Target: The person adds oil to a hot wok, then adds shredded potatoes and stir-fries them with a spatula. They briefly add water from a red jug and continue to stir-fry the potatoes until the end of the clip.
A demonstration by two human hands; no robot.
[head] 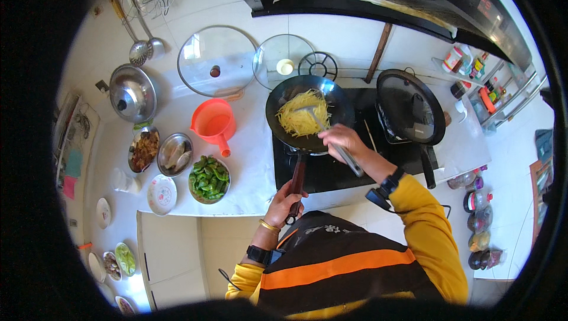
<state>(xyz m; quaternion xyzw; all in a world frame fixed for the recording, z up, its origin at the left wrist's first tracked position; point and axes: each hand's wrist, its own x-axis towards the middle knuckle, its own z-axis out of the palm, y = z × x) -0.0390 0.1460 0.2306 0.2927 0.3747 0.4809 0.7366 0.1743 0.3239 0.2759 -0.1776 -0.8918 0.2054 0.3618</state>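
Observation:
A dark wok sits over the left burner of the black gas stove. Pale yellow shredded potato, or a similar cut vegetable, is heaped inside it. My left hand grips the wok's brown wooden handle near its end. In my right hand is a metal spatula, its blade resting among the shreds. The blade's lower edge is partly hidden by the food.
Left of the stove stand a red plastic ladle, a bowl of cut green peppers, a bowl of fish and a floral plate. A lidded black pan occupies the right burner. Glass lids lean against the wall; a range hood overhangs.

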